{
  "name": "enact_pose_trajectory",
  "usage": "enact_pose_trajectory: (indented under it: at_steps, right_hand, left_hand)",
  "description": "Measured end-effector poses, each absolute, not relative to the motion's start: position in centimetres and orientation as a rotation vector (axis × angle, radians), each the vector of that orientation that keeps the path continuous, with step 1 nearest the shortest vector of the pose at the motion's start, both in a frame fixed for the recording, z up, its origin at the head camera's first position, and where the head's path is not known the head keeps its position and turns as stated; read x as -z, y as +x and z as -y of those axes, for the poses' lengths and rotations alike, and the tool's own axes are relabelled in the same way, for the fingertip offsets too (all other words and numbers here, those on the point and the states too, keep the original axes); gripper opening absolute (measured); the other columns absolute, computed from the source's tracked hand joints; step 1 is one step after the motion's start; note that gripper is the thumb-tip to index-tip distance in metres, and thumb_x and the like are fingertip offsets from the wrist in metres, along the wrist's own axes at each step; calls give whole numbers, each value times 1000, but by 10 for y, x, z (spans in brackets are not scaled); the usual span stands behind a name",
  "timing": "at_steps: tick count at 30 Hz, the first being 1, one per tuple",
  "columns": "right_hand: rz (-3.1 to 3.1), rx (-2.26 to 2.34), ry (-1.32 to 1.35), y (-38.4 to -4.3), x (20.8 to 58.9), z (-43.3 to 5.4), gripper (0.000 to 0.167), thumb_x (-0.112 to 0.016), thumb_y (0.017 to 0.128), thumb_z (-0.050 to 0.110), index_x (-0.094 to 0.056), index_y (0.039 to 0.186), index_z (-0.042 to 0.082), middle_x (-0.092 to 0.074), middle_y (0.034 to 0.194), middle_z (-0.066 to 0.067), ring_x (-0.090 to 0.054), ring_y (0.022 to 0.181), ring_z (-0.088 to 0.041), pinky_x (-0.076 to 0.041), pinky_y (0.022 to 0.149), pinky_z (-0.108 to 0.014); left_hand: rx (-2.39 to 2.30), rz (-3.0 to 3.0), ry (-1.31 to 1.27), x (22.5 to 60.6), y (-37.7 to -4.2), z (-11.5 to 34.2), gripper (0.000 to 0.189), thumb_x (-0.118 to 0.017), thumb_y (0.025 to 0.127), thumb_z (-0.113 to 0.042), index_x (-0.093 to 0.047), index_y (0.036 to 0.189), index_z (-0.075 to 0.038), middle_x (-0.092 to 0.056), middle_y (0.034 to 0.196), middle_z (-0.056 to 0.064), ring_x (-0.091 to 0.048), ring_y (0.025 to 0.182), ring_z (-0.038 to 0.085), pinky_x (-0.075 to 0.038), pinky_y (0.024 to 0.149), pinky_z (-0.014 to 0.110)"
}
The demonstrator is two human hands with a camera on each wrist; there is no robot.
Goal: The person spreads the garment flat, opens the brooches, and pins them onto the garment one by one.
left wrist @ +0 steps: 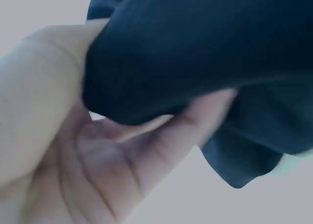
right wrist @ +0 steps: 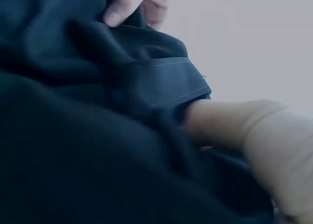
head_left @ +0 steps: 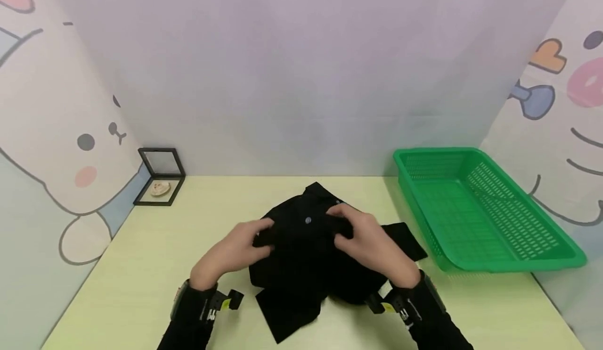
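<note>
Black cloth makes up the crumpled piece of clothing (head_left: 294, 258), which lies in a heap on the pale yellow-green table (head_left: 212, 198), right in front of the person. A small round grey button (head_left: 308, 220) shows near its top. One flat black flap (head_left: 289, 311) sticks out toward the person, and another black flap (head_left: 406, 240) points toward the basket side. The left hand (head_left: 235, 248) pinches the cloth between thumb and fingers. The right hand (head_left: 367, 237) grips the cloth too, with its thumb tucked under a stitched edge. The work looks only partly done: the cloth is in both hands, but it is bunched up, not smooth or neatly folded. To the right stands the green plastic basket with little holes (head_left: 518, 266). At the far left is a small open black-framed case (head_left: 153, 203) with a pale round thing (head_left: 160, 188) in it.
</note>
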State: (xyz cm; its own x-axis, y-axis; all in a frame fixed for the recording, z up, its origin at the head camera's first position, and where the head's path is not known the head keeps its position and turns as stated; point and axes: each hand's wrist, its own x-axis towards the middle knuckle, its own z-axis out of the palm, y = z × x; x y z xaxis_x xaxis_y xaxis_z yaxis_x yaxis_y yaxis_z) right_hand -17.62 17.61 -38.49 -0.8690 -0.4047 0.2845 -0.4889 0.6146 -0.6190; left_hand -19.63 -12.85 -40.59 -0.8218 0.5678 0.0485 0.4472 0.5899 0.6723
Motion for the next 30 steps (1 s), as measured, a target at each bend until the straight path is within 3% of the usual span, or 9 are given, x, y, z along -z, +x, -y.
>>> enact_pose_trajectory:
  at_steps: [3,5,7,10,13,15,21,26,30]
  right_hand:
    - [2515,-1096,714,-173,378,-181,37,-72,88,-6,-66,119,11,-74,109,-1,-64,87,-9,-52,73,-27]
    - [2432,-1116,702,-172,378,-182,35,-73,88,-6,-67,117,12,-74,106,0,-67,89,-11,-51,71,-26]
    - [2388,-1136,694,-174,380,-182,34,-70,90,-7,-68,117,12,-73,108,-1,-67,91,-13,-49,68,-24]
    - [2370,-1159,683,-180,385,-183,35,-62,93,-11,-69,121,9,-72,119,-7,-69,106,-19,-56,76,-26]
    - [2413,-1084,666,-188,391,-187,34,-61,93,-13,-69,121,5,-70,125,-12,-67,118,-28,-61,88,-40]
    - [2461,-1042,660,-191,393,-189,32,-64,93,-12,-70,120,4,-70,124,-13,-67,117,-30,-61,88,-44]
    - [2832,-1076,739,-192,395,-189,26,-69,96,2,-68,122,0,-71,117,-15,-70,98,-27,-60,80,-37]
    - [3379,-923,545,-185,402,-183,65,-79,93,25,-50,147,2,-48,149,-28,-56,129,-42,-51,100,-53]
    - [3516,-808,331,-185,414,-177,89,-84,88,24,-33,157,5,-38,151,-35,-52,129,-48,-51,95,-56]
  left_hand:
    - [-1232,-2733,823,395,-193,138,21,-72,93,-5,-69,112,-13,-71,109,4,-58,79,14,-51,69,27]
    - [-1339,-2771,759,388,-189,144,22,-73,91,-3,-69,107,-16,-71,107,3,-61,79,13,-50,68,26]
    - [-1387,-2816,696,384,-187,149,23,-73,90,-2,-70,108,-16,-72,109,5,-68,85,16,-52,70,27]
    - [-1321,-2904,599,383,-188,153,22,-71,94,-5,-70,115,-11,-71,118,13,-74,96,28,-57,75,34]
    - [-1111,-2978,482,386,-192,155,29,-67,100,-12,-68,127,-4,-69,128,21,-71,110,39,-59,85,46]
    - [-944,-2969,402,389,-194,156,38,-64,102,-18,-62,136,-1,-66,132,25,-65,119,44,-57,92,53]
    - [-760,-2769,297,396,-198,153,61,-65,103,-27,-45,151,4,-53,146,32,-52,133,52,-48,105,60]
    - [-815,-2618,365,404,-195,143,80,-69,100,-35,-32,156,9,-41,156,34,-41,142,52,-39,115,61]
    - [-811,-2569,429,413,-192,124,90,-75,95,-38,-30,156,10,-40,157,32,-41,144,49,-38,117,59]
